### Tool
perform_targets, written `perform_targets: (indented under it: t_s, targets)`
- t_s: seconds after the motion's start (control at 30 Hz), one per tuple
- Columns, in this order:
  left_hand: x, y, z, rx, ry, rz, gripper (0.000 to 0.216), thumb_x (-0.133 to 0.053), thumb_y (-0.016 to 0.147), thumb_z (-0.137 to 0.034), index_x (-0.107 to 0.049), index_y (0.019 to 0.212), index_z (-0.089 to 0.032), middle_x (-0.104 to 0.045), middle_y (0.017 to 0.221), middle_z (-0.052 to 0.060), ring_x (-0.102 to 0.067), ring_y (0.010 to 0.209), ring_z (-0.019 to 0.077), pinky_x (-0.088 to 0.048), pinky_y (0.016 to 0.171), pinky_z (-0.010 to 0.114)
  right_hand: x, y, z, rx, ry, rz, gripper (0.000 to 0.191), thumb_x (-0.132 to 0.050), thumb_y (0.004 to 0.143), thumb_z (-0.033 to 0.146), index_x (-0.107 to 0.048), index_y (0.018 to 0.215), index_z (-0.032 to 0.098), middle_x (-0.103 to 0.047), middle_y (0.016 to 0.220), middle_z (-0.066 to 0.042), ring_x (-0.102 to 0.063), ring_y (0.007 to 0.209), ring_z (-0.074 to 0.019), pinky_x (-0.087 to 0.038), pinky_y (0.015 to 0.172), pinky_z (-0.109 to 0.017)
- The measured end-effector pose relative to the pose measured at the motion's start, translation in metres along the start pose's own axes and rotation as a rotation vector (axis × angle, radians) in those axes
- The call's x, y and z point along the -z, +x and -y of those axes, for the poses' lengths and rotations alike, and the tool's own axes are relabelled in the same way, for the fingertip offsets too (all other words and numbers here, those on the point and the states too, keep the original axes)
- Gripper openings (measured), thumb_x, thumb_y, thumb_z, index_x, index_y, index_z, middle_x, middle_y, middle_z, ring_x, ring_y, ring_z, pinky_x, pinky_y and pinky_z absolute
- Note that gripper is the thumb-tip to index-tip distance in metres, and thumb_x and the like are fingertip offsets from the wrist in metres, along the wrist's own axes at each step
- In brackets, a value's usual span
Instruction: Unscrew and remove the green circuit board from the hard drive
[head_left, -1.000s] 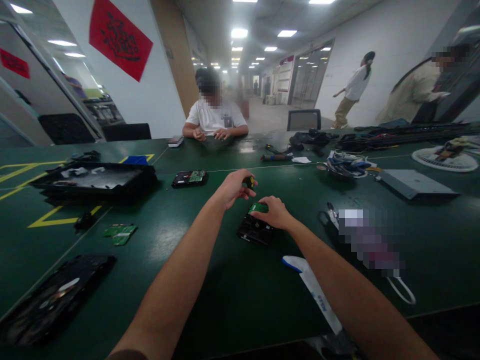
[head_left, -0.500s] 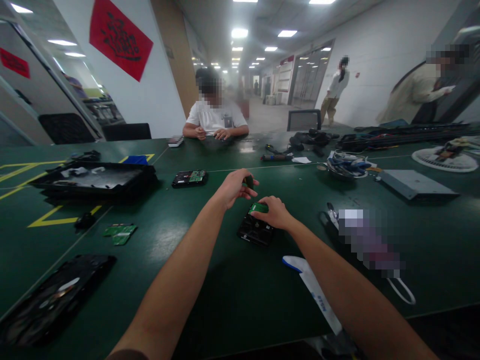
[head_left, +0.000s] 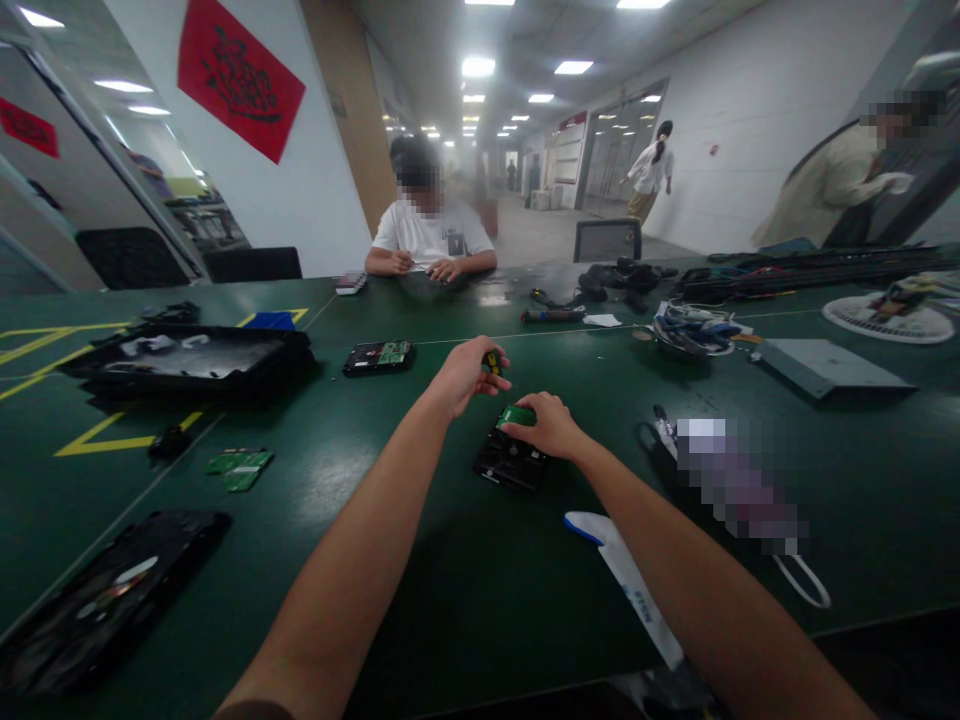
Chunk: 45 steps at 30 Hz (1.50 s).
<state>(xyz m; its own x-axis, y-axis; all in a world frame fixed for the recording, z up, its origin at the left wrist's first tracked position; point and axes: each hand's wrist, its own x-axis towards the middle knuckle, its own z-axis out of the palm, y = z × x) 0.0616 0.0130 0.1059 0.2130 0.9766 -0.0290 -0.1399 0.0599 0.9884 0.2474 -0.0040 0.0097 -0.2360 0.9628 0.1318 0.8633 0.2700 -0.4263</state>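
A black hard drive (head_left: 511,460) with a green circuit board (head_left: 516,415) at its far end lies on the table in front of me. My right hand (head_left: 551,425) is closed on the drive's right edge, its thumb lying across the board. Just above the far end, my left hand (head_left: 476,375) grips a screwdriver (head_left: 492,362) by its black and yellow handle. The fingers partly cover the handle, and whether its tip touches the board I cannot tell.
Left are another drive (head_left: 379,357), loose green boards (head_left: 241,466), black trays (head_left: 195,360) and a large black casing (head_left: 112,595). Right are a white-and-blue tool (head_left: 626,575), a blurred pouch (head_left: 739,485), a grey metal box (head_left: 832,367) and cables (head_left: 694,330). A person (head_left: 431,235) sits opposite.
The screwdriver handle has turned in my left hand, showing its yellow marks, and that hand has shifted slightly left. My right hand and the drive stay put. A person in the background walked left.
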Motion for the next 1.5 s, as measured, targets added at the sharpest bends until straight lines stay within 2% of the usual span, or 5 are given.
perform_targets:
  t_s: [0.3,0.5,0.73,0.93,1.5]
  targets:
    - [0.0017,0.0015,0.0021,0.01,0.0,0.034,0.023,-0.055,0.086,-0.035,-0.062,0.098,-0.016,-0.07,0.089,0.008,-0.067,0.052,0.0151,-0.044,0.043,0.023,0.0007,0.0003,0.0015,-0.008,-0.003,0.008,0.061,-0.067,0.079,0.07,-0.068,0.121,0.026,-0.065,0.121,-0.01,-0.057,0.115,-0.0304,-0.044,0.094,-0.041]
    - [0.0001,0.0018,0.0014,-0.018,-0.003,-0.076,0.019,-0.055,0.085,-0.033,-0.06,0.092,-0.016,-0.068,0.084,0.006,-0.066,0.05,0.0145,-0.042,0.041,0.023,-0.0022,0.0013,-0.0012,0.0,-0.005,-0.002,0.062,-0.066,0.079,0.072,-0.067,0.121,0.026,-0.064,0.121,-0.01,-0.057,0.114,-0.0302,-0.045,0.093,-0.041]
    - [-0.0004,-0.0001,0.0011,0.013,-0.023,0.032,0.022,-0.053,0.086,-0.032,-0.061,0.099,-0.016,-0.072,0.087,0.007,-0.064,0.049,0.0135,-0.042,0.041,0.023,-0.0015,0.0012,-0.0001,0.003,-0.012,0.006,0.061,-0.066,0.078,0.071,-0.068,0.12,0.026,-0.065,0.119,-0.01,-0.058,0.112,-0.0297,-0.045,0.092,-0.039]
    - [-0.0002,0.0007,0.0007,-0.018,-0.017,-0.03,0.02,-0.057,0.085,-0.031,-0.063,0.095,-0.015,-0.069,0.084,0.006,-0.067,0.052,0.0142,-0.043,0.042,0.022,0.0015,-0.0003,0.002,0.0,-0.009,0.012,0.061,-0.066,0.079,0.071,-0.067,0.121,0.026,-0.065,0.12,-0.011,-0.058,0.113,-0.0304,-0.045,0.092,-0.041]
    - [-0.0011,0.0009,0.0012,-0.045,-0.039,0.032,0.012,-0.06,0.09,-0.027,-0.059,0.089,-0.015,-0.071,0.085,0.009,-0.07,0.059,0.0147,-0.051,0.051,0.022,0.0024,-0.0002,0.0026,-0.009,-0.005,0.012,0.063,-0.067,0.078,0.072,-0.067,0.121,0.026,-0.065,0.122,-0.01,-0.057,0.114,-0.0298,-0.044,0.094,-0.041]
